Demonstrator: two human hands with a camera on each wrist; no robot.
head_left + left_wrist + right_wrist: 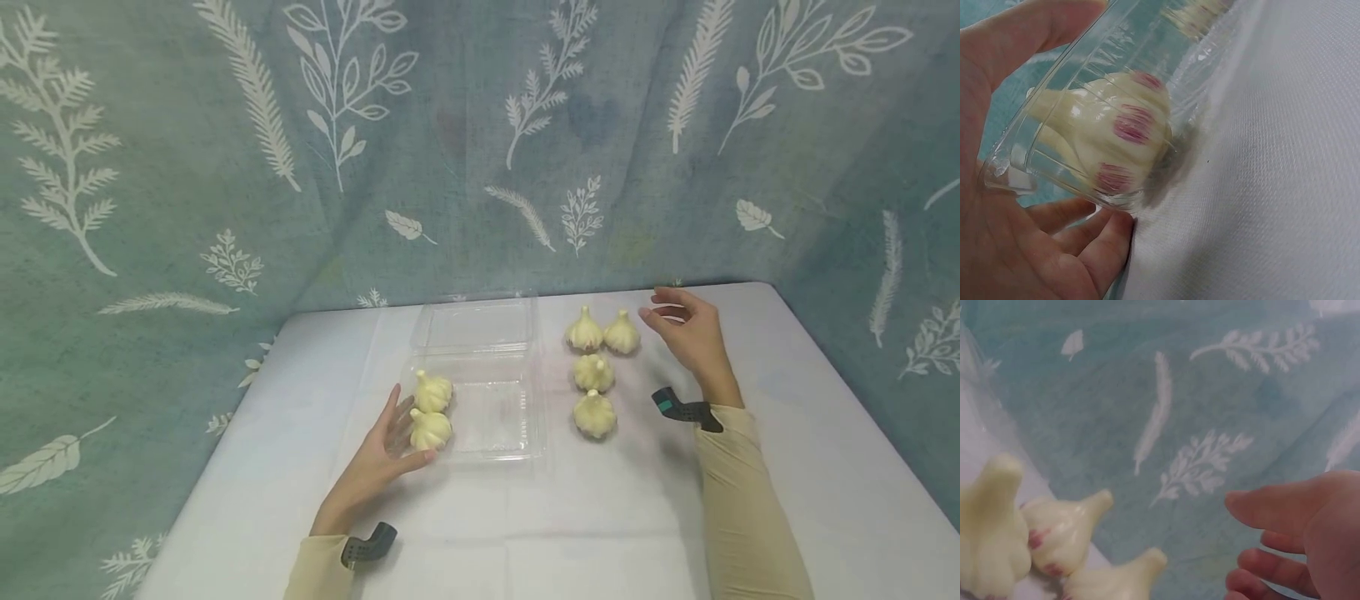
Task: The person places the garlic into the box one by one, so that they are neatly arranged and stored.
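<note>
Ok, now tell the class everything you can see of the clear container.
The clear container looks like thin, glossy plastic, with faint ridges in its walls. It lies open on the white table, its rectangular base nearer the person and its lid folded back toward the patterned cloth. Two garlic bulbs sit in the base's left side. The left hand is curled round its near left corner.

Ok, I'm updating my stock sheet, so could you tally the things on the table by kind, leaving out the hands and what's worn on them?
Garlic bulbs: 6 (2 in the container, 4 outside it)
Clear plastic container: 1
Total: 7
</note>
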